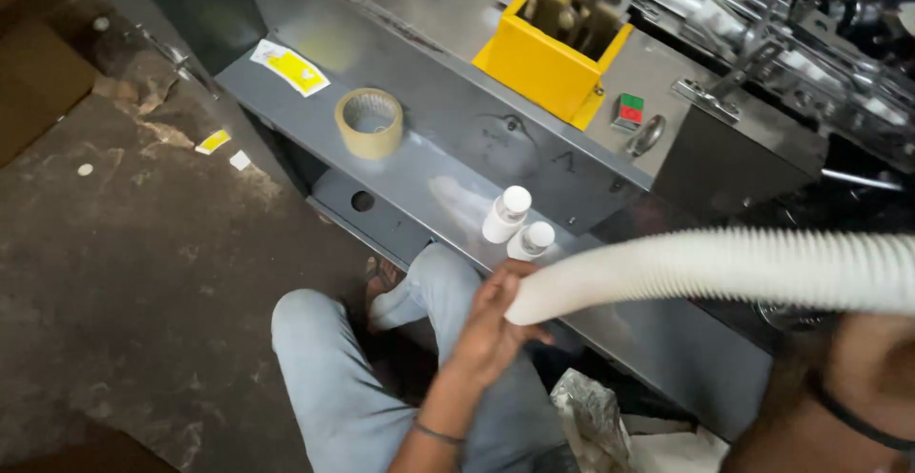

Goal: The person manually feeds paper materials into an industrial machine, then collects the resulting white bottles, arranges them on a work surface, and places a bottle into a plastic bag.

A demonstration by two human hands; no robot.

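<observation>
1. Left hand (491, 325) has fingers curled around the end of the white ribbed hose (724, 268), which runs off right, above the knees.
2. Right hand: blurred at the lower right, fingers can't tell.
3. Two white bottles (515, 221) stand on the grey ledge (429, 163), just beside the hose end.
4. Tape roll (369, 122) sits further left.

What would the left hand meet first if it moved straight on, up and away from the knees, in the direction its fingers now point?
Probably the nearer white bottle. The left hand grips the end of the white ribbed hose, and that bottle stands just beyond its fingertips on the grey ledge, with the second bottle behind. Depth is unclear.
</observation>
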